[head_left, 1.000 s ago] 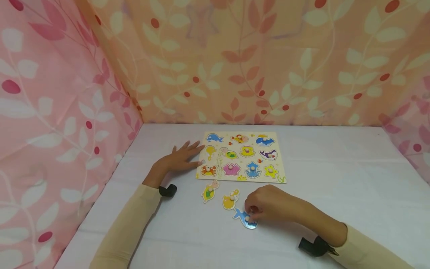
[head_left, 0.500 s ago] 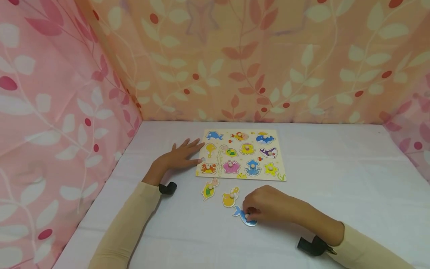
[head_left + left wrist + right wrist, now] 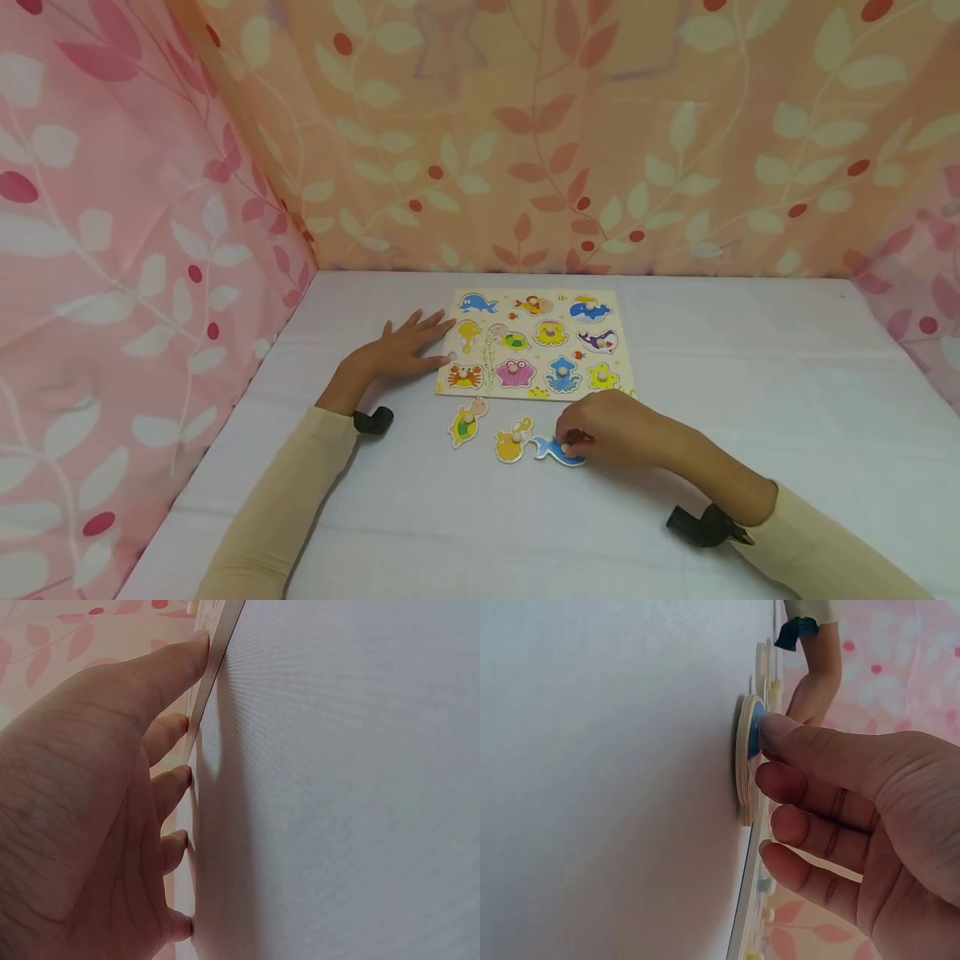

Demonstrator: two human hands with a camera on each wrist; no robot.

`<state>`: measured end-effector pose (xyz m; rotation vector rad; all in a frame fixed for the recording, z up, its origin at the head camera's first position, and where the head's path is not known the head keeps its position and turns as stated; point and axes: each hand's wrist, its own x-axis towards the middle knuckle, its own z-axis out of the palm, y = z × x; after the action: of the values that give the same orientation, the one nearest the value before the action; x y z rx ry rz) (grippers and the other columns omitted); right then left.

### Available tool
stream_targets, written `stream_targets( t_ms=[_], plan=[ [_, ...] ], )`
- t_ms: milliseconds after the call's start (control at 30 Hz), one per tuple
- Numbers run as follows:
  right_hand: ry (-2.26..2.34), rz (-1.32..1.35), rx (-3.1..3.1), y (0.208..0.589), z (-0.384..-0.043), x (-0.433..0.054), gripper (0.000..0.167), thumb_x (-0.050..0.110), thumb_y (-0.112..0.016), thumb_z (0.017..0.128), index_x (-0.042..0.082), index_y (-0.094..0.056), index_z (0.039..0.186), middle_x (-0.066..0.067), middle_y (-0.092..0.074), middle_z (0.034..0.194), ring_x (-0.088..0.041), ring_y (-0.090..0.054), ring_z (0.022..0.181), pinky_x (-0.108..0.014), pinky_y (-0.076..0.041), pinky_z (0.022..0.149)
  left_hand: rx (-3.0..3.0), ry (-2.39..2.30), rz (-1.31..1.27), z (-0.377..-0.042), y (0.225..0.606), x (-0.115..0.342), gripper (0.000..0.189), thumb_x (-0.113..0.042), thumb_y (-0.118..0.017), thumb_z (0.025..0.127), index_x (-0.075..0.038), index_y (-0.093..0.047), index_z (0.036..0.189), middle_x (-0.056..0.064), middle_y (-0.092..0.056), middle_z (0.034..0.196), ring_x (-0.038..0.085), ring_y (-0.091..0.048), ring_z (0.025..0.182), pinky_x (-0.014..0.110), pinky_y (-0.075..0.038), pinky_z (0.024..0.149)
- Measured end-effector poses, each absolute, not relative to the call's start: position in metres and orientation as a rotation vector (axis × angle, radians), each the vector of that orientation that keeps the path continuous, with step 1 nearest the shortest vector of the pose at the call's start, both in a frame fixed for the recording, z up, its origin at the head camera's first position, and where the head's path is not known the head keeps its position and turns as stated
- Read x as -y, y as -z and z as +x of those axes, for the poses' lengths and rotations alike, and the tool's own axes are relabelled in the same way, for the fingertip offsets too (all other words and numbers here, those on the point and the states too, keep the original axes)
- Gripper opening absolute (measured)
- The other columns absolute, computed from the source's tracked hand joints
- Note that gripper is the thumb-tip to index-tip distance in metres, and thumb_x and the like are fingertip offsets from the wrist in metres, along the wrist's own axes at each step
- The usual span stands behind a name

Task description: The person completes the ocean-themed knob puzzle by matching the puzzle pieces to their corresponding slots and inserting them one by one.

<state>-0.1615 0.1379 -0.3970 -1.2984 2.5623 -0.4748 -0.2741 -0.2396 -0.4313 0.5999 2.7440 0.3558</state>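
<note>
A blue whale puzzle piece (image 3: 553,451) is pinched by its small knob between the thumb and fingertips of my right hand (image 3: 622,429), just in front of the puzzle board (image 3: 622,360). In the right wrist view the piece (image 3: 744,761) shows edge-on, close to the cloth; whether it touches is unclear. My left hand (image 3: 401,346) lies spread, its fingertips on the board's left edge. In the left wrist view the thumb of that hand (image 3: 82,765) touches the board edge (image 3: 217,664). A turtle piece (image 3: 465,423) and a yellow seahorse piece (image 3: 510,447) lie before the board.
On the board, the whale spot (image 3: 477,303), seahorse spot (image 3: 469,335) and turtle spot (image 3: 514,341) show pictures without knobs. Several other sea-animal pieces with knobs sit in it. White cloth (image 3: 750,375) covers the table; patterned curtains (image 3: 675,167) hang behind and at the sides.
My right hand has taken the whale piece by its knob and moved it toward the board, turning it slightly so it lies more crosswise. My left hand stays in place.
</note>
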Motion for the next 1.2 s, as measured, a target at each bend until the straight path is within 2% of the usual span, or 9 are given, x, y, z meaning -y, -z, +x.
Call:
stream_targets(
  t_ms=[267,567,1200],
  plan=[
    [0.476,-1.288,-2.580,0.4029,-0.1657,-0.1398,0.010,0.025,-0.083,0.087,0.023,-0.076,0.094,0.022,-0.061,0.079,-0.001,-0.052,0.072,-0.025,-0.048,0.073,-2.745,-0.367,0.602,-0.2725,0.4304,0.2396,0.082,-0.071,-0.049,0.095,-0.038,-0.016,0.163,-0.004,-0.004,0.171,0.035,0.007,0.156,0.074,0.006,0.114],
    [0.436,-1.288,-2.620,0.4042,-0.1659,-0.1399,0.015,0.034,-0.084,0.084,0.025,-0.073,0.087,0.022,-0.052,0.069,0.000,-0.049,0.068,-0.024,-0.045,0.068,-2.747,-0.371,0.608,-0.2730,0.4316,0.2402,0.084,-0.072,-0.049,0.094,-0.038,-0.016,0.163,-0.003,-0.004,0.171,0.036,0.006,0.156,0.075,0.007,0.113],
    [0.426,-1.262,-2.627,0.4030,-0.1658,-0.1377,0.013,0.030,-0.084,0.085,0.025,-0.073,0.086,0.021,-0.053,0.067,-0.001,-0.049,0.067,-0.024,-0.044,0.066,-2.745,-0.335,0.609,-0.2740,0.4304,0.2408,0.083,-0.072,-0.046,0.095,-0.040,-0.013,0.163,-0.005,-0.003,0.171,0.034,0.007,0.156,0.074,0.005,0.114]
  ],
)
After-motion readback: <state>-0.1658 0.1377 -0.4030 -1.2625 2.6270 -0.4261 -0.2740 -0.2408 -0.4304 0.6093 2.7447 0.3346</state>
